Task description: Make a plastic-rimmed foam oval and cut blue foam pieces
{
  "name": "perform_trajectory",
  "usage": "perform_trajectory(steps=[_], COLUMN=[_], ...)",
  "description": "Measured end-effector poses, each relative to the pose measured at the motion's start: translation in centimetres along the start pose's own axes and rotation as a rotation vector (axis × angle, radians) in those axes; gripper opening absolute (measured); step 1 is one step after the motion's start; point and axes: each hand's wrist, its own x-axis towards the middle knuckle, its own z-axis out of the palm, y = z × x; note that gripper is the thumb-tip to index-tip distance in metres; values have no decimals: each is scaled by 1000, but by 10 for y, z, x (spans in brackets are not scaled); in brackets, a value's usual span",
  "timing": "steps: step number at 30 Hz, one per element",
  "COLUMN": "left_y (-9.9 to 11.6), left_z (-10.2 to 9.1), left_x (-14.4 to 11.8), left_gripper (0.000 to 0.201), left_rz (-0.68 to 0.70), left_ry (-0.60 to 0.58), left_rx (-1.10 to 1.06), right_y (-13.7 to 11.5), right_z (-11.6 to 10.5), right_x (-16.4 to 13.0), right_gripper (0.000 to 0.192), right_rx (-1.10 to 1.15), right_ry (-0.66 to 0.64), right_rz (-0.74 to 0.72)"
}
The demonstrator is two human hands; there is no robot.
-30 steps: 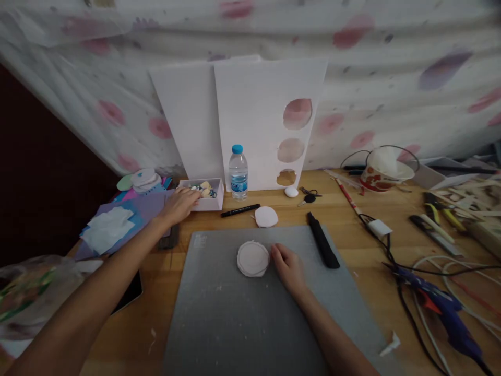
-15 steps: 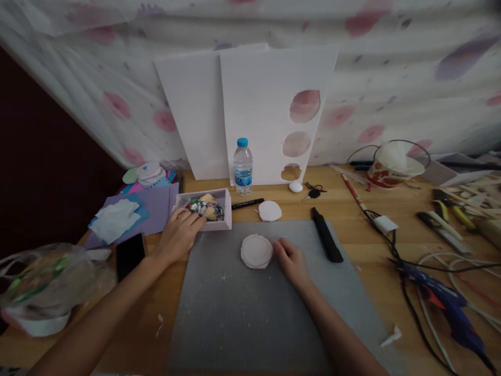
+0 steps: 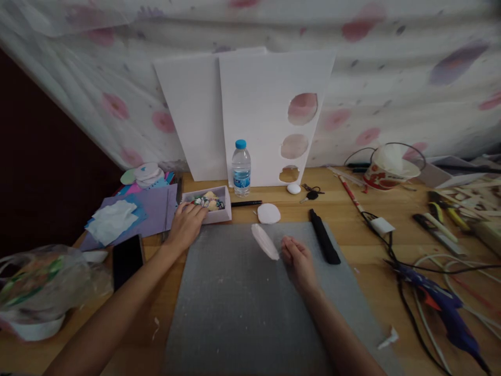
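Note:
My right hand (image 3: 297, 261) grips the edge of a white foam disc (image 3: 264, 241) and holds it tilted up off the grey cutting mat (image 3: 242, 308). My left hand (image 3: 187, 224) rests with spread fingers on the near rim of a small white box (image 3: 211, 202) filled with coloured bits, at the mat's far left corner. A second white disc (image 3: 268, 213) lies flat on the wood just beyond the mat. A black marker (image 3: 246, 203) lies beside the box.
A black knife (image 3: 324, 243) lies on the mat's right edge. White foam boards (image 3: 270, 109) with round holes and a water bottle (image 3: 241, 168) stand behind. Papers (image 3: 129, 211), a phone (image 3: 127, 254) and a plastic bag (image 3: 43, 282) lie left; a glue gun (image 3: 442, 305), cables and tools right.
My right hand has lifted the foam disc from flat on the mat to a tilted position. My left hand dragged the box toward the mat, and its fingers now lie on the rim.

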Motion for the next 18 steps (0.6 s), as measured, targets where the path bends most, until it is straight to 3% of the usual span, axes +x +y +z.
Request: perform_trajectory(steps=[2,3,5,7,10,13,18], left_y=[17,31,63,94,123,130,134], left_z=[1,3,10,22,40,50,50], left_x=[-2,-5,-17,-30,-43,-47,-52], left_gripper=[35,50,83,97,97,86,87], left_rz=[-46,-70,-146,-266,-460,-572,-605], left_ry=[56,76,49,-61,-105,-58,25], left_rx=[-77,-146,-642,-1148,-1577,-1731,-1945], right_y=[-3,-4,-5,-4,-1,1,2], right_z=[1,3,7,12,21,26,28], right_x=[0,-2,-6,-11,-19,-24,-26], right_gripper=[41,41,41,42,44,46,45], right_rx=[79,111,159,186,197,195,176], right_ry=[10,13,12,-2,-40,-79,-125], right_rz=[36,54,90,129,181,209,212])
